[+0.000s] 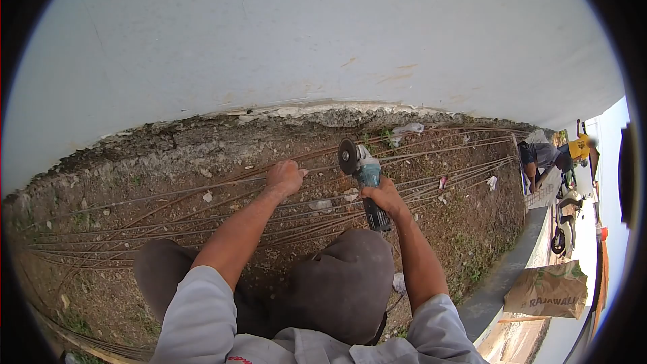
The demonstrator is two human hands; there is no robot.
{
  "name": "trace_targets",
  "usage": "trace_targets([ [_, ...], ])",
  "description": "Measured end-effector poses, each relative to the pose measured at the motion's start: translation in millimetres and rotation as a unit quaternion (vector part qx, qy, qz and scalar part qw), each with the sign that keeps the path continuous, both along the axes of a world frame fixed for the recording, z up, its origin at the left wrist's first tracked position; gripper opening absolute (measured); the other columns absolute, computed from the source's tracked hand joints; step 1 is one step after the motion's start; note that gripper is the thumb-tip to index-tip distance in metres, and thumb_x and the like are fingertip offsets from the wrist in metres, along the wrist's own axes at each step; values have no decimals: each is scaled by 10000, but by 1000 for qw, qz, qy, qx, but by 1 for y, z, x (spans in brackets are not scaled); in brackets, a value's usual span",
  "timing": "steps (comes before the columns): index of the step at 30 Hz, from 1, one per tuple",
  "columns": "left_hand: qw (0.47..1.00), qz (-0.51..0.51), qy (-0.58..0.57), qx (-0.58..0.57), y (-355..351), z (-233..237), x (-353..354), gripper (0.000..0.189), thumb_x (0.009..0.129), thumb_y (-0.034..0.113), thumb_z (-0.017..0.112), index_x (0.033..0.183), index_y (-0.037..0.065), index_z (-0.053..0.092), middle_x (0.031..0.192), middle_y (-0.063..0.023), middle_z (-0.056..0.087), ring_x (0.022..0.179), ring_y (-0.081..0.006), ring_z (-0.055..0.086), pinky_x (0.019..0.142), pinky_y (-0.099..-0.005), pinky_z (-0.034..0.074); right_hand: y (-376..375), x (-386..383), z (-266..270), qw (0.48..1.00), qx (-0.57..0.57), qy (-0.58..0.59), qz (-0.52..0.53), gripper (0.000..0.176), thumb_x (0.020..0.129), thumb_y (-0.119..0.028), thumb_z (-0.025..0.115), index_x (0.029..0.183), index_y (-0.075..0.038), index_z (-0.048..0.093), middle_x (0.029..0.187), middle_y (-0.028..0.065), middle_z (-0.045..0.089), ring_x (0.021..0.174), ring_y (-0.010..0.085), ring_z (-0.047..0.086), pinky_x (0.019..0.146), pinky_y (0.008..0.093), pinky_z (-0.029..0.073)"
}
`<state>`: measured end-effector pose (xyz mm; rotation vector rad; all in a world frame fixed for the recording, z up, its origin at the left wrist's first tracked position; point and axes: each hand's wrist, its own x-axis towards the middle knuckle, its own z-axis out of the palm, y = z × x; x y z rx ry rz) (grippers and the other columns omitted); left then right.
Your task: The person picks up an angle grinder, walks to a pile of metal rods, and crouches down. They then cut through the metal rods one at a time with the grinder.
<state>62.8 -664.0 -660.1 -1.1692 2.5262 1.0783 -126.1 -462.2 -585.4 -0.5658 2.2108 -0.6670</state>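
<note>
My right hand [384,195] is wrapped round the body of a teal and black angle grinder [368,175]. Its dark cutting disc [348,156] points up toward the wall, over the rods. To the left of the disc, my left hand [286,178] is closed on a thin steel rod [236,183]. Many more long, rusty steel rods [168,197] run from left to right across the dirt, close to my knees.
A pale wall [323,34] rises ahead, with a rough, broken base [195,136]. At right are two people [540,156] [578,148], a parked scooter [565,224], a brown paper sack [547,290] and a concrete edge [502,290]. Scraps of plastic [406,132] lie on the soil.
</note>
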Motion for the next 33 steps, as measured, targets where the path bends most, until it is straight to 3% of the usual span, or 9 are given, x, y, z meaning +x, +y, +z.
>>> trace_targets([
  [9,1000,2,0,9,0,-3,0,467,955,427,573,899,-23,690,911,-187,681,939,-352,656,813,-502,515,0,1,-2,999,-7,32,9,556,611,-264,731,1027,83,606,892,175,658,806,241,628,721,369,510],
  [17,1000,-8,-13,10,-1,-2,0,471,960,430,567,893,-19,689,882,-175,677,910,-339,659,796,-502,518,5,-8,-28,999,-36,32,-15,429,626,-225,726,927,58,609,790,113,636,693,200,588,648,340,491],
  [19,999,1,-29,42,-1,4,0,442,942,425,578,944,-2,690,1029,-196,673,1041,-354,624,900,-491,484,2,-2,-17,999,-42,34,-9,422,627,-225,727,918,58,611,790,113,634,687,197,583,639,340,487],
  [20,999,1,-28,42,-2,3,-1,442,942,425,578,944,-2,690,1029,-196,673,1041,-354,624,900,-491,484,1,1,-11,998,-47,36,-4,415,628,-225,727,909,58,613,789,112,633,680,194,578,629,341,484],
  [22,1000,-9,-15,13,-1,-4,-1,468,971,428,548,879,-11,680,873,-160,665,884,-331,653,788,-503,518,2,2,-5,999,-42,23,-6,403,630,-224,727,898,55,613,785,109,631,682,192,578,628,342,482],
  [27,1000,-7,10,-21,2,-15,0,471,975,428,542,863,-8,677,862,-159,664,877,-329,653,780,-504,518,5,7,-6,999,-47,-3,-27,380,630,-229,729,867,45,612,771,98,624,686,189,577,627,347,479],
  [30,1000,-8,0,-7,1,-12,-1,472,974,427,546,854,-10,677,841,-158,666,870,-332,656,771,-505,518,7,7,-5,999,-41,8,-9,387,632,-231,728,880,41,608,778,96,622,690,194,577,629,346,481],
  [32,1000,-7,-9,2,0,-10,-1,473,972,426,550,851,-13,678,832,-159,668,866,-334,658,766,-505,518,8,9,-1,999,-28,-7,-15,494,639,-233,723,1032,47,618,876,133,657,775,237,612,713,361,498],
  [33,1000,-5,-2,-1,1,-11,0,474,970,424,554,846,-16,679,830,-161,671,863,-333,660,762,-505,517,8,10,0,999,-29,-7,-14,494,639,-233,723,1032,47,618,876,133,657,775,237,612,713,361,498],
])
